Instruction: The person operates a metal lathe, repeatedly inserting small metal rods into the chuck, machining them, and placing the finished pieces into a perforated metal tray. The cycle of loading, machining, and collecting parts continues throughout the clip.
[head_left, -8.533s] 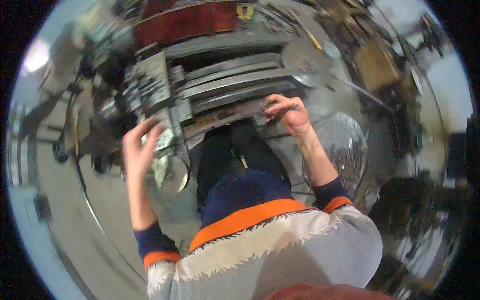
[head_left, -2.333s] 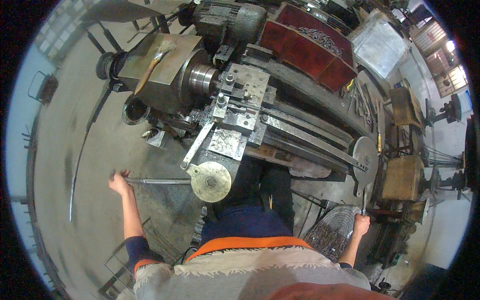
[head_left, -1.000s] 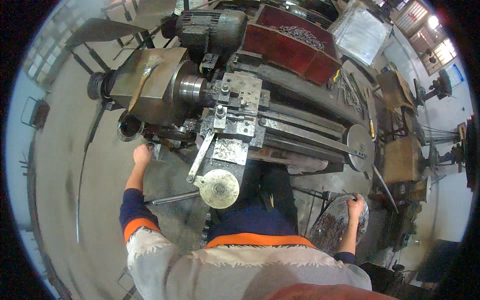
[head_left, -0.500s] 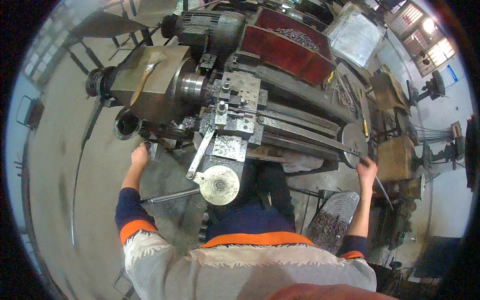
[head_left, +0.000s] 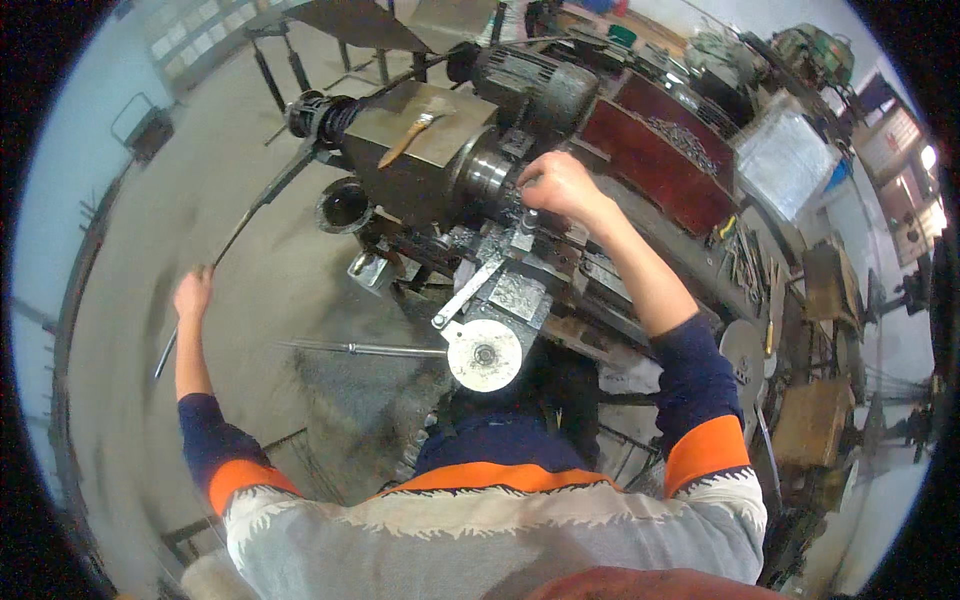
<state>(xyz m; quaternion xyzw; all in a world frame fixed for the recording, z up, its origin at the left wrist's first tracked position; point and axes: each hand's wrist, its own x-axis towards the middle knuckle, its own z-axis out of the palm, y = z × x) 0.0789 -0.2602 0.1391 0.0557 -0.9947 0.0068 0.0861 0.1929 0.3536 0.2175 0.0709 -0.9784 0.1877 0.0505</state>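
Observation:
My left hand is closed around a long metal lever that slants out from the left end of the small lathe. Reaching across the machine, my right hand has its fingers pinched together just beside the shiny round chuck. Whatever is between those fingertips is hidden. Below this hand stands the tool post, with metal shavings around it. Nearer to me are a flat crank arm and a pale round disc with a rod handle.
A wood-handled brush lies on the headstock cover. Behind the lathe are a motor and a dark red tray with small metal parts. Hand tools lie at the right, near a grey disc.
My left hand has gone from the lathe's front to the lever at the left. My right hand has left the bar at the right-hand disc for the chuck. The view has shifted.

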